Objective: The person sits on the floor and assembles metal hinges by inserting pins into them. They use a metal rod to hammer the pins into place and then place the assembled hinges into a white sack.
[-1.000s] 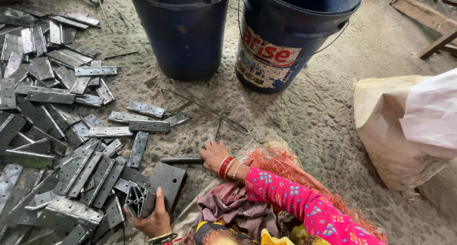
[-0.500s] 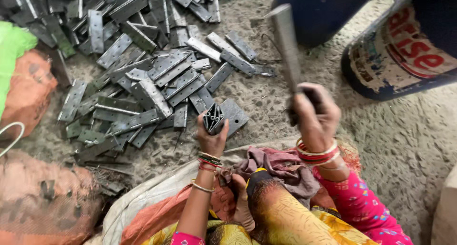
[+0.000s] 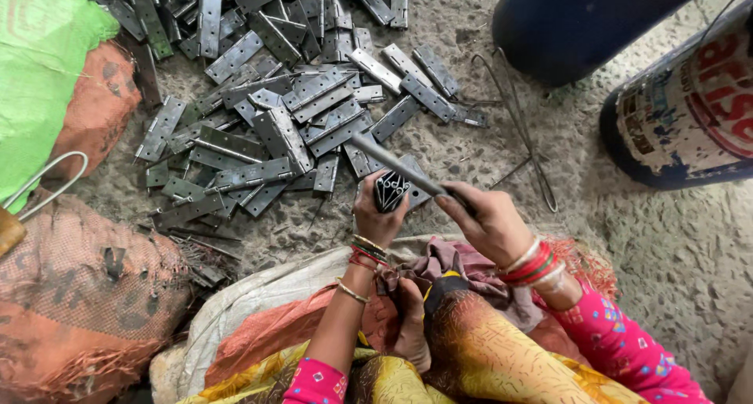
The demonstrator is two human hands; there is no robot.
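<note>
My left hand (image 3: pixel 378 217) grips a small bundle of dark metal parts (image 3: pixel 390 191), held upright just above the ground. My right hand (image 3: pixel 488 222) is shut on a long grey metal bar (image 3: pixel 396 165), whose far end slants up and left over the bundle. Beyond both hands lies a wide heap of flat grey metal hinges (image 3: pixel 274 98) spread over the rough concrete. Red and gold bangles sit on both wrists, and pink patterned sleeves cover my arms.
Two dark blue buckets (image 3: pixel 580 23) (image 3: pixel 690 114) stand at the upper right. Bent wire (image 3: pixel 522 129) lies between them and the hinges. Orange mesh sacks (image 3: pixel 78 294) and a green bag (image 3: pixel 39 67) fill the left side. Cloth and a pale sack (image 3: pixel 259 302) cover my lap.
The right hand has swung the metal bar down from upright to a low slant over the bundle. The left hand still holds the bundle in nearly the same spot.
</note>
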